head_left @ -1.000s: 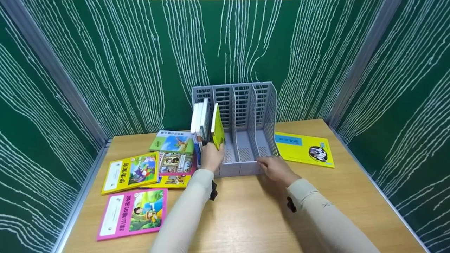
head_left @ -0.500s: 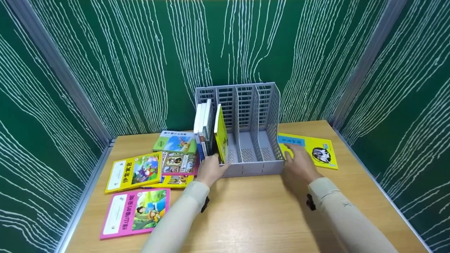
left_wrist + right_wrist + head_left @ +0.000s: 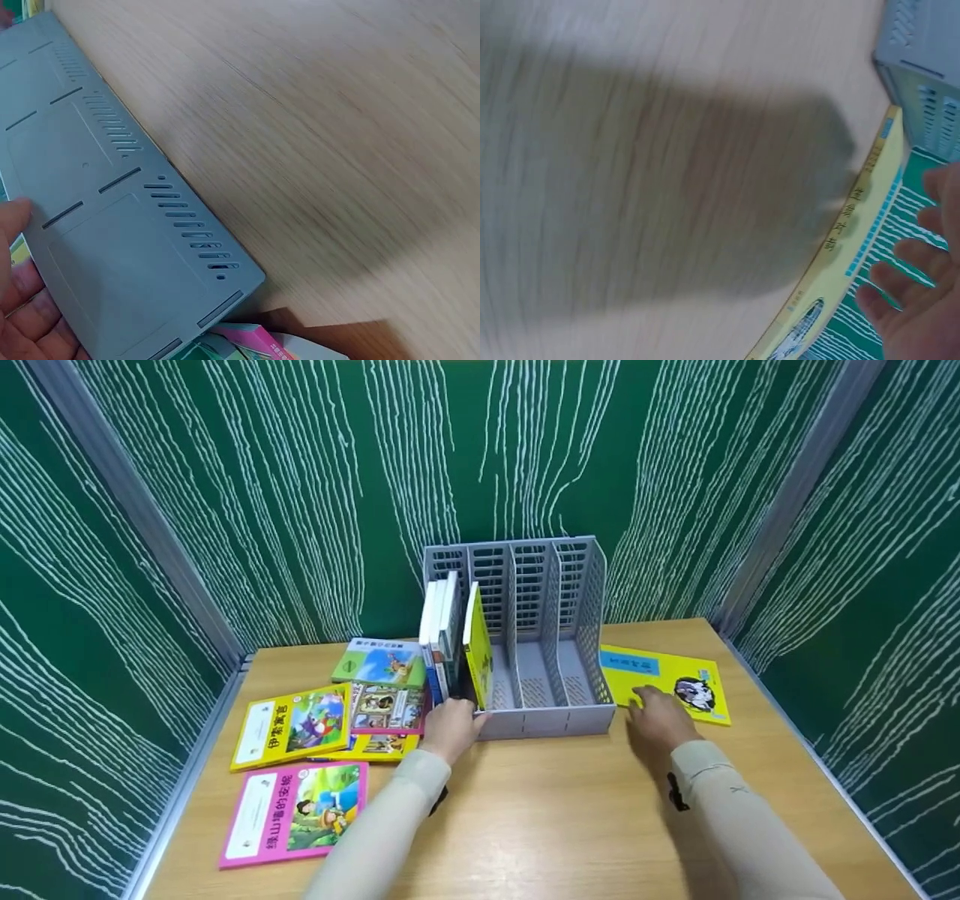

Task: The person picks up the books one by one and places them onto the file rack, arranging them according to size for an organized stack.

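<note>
A grey plastic magazine rack [image 3: 540, 721] with several compartments stands at the back middle of the table. My left hand [image 3: 450, 729] holds its front lip at the left end; in the left wrist view, the thumb [image 3: 15, 217] lies on the front panel and the other fingers reach behind its edge. Several white-edged books [image 3: 442, 622] stand in the leftmost compartment, and a thin yellow-green book [image 3: 477, 649] leans upright beside them. My right hand [image 3: 661, 721] hovers with loosely bent fingers over the near edge of a flat yellow book [image 3: 651, 669] with a dog picture, holding nothing.
Left of the rack lie a green-and-blue book [image 3: 380, 662], a pink-edged book [image 3: 386, 709] and a yellow book [image 3: 292, 727]. A pink book [image 3: 296, 814] lies nearer the front. Green walls with white lines enclose the wooden table [image 3: 525, 810].
My right hand has let go of the rack's front right corner and moved right to the yellow book. My left hand has come off the yellow-green book down onto the rack's front lip.
</note>
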A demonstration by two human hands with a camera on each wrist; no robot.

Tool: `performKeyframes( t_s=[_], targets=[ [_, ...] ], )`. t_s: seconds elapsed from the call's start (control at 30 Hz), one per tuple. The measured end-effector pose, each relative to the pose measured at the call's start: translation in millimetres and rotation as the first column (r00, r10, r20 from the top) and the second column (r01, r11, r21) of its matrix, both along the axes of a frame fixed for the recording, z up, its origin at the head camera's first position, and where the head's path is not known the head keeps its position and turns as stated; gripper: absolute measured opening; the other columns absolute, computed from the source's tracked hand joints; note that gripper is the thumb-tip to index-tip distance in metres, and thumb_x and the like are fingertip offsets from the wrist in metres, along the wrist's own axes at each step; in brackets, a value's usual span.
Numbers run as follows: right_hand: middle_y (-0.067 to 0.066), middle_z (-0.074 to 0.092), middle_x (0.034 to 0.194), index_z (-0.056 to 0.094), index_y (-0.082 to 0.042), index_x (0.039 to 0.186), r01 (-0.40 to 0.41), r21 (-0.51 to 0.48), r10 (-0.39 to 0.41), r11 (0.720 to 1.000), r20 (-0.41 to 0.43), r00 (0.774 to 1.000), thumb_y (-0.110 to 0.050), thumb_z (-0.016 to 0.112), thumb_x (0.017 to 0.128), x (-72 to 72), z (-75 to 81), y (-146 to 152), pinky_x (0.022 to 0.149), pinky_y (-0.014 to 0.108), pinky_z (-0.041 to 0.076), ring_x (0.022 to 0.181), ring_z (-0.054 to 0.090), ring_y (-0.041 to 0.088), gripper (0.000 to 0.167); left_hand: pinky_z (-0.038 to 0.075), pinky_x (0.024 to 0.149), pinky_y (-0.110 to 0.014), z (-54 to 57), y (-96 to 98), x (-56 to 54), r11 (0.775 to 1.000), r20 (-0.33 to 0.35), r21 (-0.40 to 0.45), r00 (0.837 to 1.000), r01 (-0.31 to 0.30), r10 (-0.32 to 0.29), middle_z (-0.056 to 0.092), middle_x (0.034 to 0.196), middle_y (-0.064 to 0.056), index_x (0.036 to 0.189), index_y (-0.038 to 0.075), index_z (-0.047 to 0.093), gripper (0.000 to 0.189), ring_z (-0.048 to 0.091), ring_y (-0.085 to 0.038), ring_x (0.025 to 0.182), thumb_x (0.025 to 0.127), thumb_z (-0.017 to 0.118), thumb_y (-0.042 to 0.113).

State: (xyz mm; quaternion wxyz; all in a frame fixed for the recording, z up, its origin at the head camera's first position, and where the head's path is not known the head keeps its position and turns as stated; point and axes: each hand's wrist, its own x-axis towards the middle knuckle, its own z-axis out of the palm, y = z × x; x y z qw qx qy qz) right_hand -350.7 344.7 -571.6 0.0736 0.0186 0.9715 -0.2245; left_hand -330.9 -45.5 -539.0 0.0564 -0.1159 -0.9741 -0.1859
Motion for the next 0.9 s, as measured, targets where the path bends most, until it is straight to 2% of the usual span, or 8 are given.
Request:
performKeyframes(
  t_s=[0.17, 0.33, 0.5, 0.67, 0.77, 0.9],
  targets=[
    [0.038, 0.026, 0.171, 0.035, 0.007, 0.164, -0.046, 0.055, 0.04, 0.997, 0.096, 0.995, -0.028, 0.041, 0.116, -2.0, -7.1, 3.3, 0.13, 0.071, 0.018, 0.159, 0.022, 0.061, 0.06, 0.053, 0.062, -0.037, 1.0, 2.1, -2.9, 1.0, 0.042, 0.026, 0.999, -0.008, 0.007, 0.071, 0.071, -0.005, 0.099, 0.004, 0.083, 0.042, 0.06, -0.018, 0.062, 0.104, 0.073, 0.044],
    [0.043, 0.026, 0.168, 0.036, 0.009, 0.163, -0.114, 0.117, 0.099, 0.987, 0.132, 0.986, -0.027, 0.041, 0.115, -5.1, -12.9, 3.5, 0.129, 0.073, 0.021, 0.156, 0.023, 0.065, 0.061, 0.059, 0.063, -0.046, 1.2, 1.1, -4.4, 1.0, 0.02, 0.018, 1.0, -0.013, 0.013, 0.071, 0.069, -0.006, 0.085, 0.006, 0.08, 0.041, 0.071, -0.024, 0.066, 0.102, 0.076, 0.044],
    [0.044, 0.031, 0.165, 0.04, 0.009, 0.161, -0.131, 0.14, 0.112, 0.981, 0.136, 0.984, -0.026, 0.045, 0.115, 1.1, -10.1, 3.1, 0.127, 0.073, 0.027, 0.153, 0.032, 0.063, 0.058, 0.06, 0.065, -0.047, 0.9, 0.1, -4.2, 1.0, 0.037, 0.023, 0.999, -0.011, 0.011, 0.07, 0.069, -0.005, 0.085, 0.007, 0.08, 0.041, 0.066, -0.022, 0.064, 0.103, 0.075, 0.043],
    [0.043, 0.042, 0.16, 0.05, 0.009, 0.155, -0.154, 0.171, 0.138, 0.973, 0.102, 0.985, -0.021, 0.048, 0.113, 13.4, -6.6, 3.9, 0.124, 0.072, 0.034, 0.149, 0.042, 0.062, 0.052, 0.052, 0.061, -0.037, 2.3, -0.2, -3.4, 1.0, 0.079, 0.028, 0.997, -0.014, 0.012, 0.062, 0.064, 0.0, 0.092, 0.006, 0.082, 0.042, 0.056, -0.017, 0.061, 0.104, 0.073, 0.045],
    [0.041, 0.048, 0.157, 0.054, 0.009, 0.153, -0.158, 0.172, 0.143, 0.972, 0.098, 0.985, -0.019, 0.052, 0.112, 21.2, -6.3, 4.6, 0.122, 0.071, 0.038, 0.146, 0.047, 0.06, 0.049, 0.047, 0.06, -0.033, 3.4, -0.5, -3.1, 0.999, 0.101, 0.026, 0.995, -0.021, 0.019, 0.058, 0.062, 0.002, 0.094, 0.005, 0.081, 0.043, 0.055, -0.016, 0.06, 0.105, 0.072, 0.046],
    [0.036, 0.059, 0.15, 0.059, 0.01, 0.147, -0.156, 0.162, 0.141, 0.974, 0.098, 0.985, -0.016, 0.057, 0.11, 31.9, -4.3, 5.5, 0.118, 0.068, 0.045, 0.141, 0.056, 0.055, 0.046, 0.046, 0.06, -0.033, 4.8, 0.0, -3.8, 1.0, 0.108, 0.019, 0.994, -0.018, 0.016, 0.059, 0.063, 0.002, 0.095, 0.006, 0.082, 0.042, 0.055, -0.016, 0.061, 0.105, 0.071, 0.045]
  ],
)
